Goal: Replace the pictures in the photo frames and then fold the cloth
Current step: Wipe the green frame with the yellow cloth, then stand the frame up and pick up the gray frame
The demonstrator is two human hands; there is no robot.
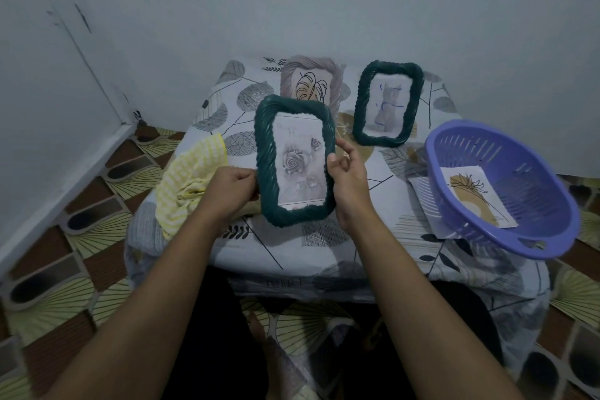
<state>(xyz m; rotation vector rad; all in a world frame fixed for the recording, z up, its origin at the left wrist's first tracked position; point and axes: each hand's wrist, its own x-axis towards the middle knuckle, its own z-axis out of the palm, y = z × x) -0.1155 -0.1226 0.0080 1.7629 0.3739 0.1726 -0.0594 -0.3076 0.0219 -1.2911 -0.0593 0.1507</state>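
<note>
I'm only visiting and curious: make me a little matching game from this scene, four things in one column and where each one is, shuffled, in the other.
Things:
1. rose frame
2. cat frame
3. leaf frame
4. yellow cloth

Places:
A. crumpled at the left edge of the table
B. beside the purple basket
C. held up by the left hand and right hand
D. partly hidden behind the rose frame

Pairs: 1-C, 2-B, 3-D, 4-A
</note>
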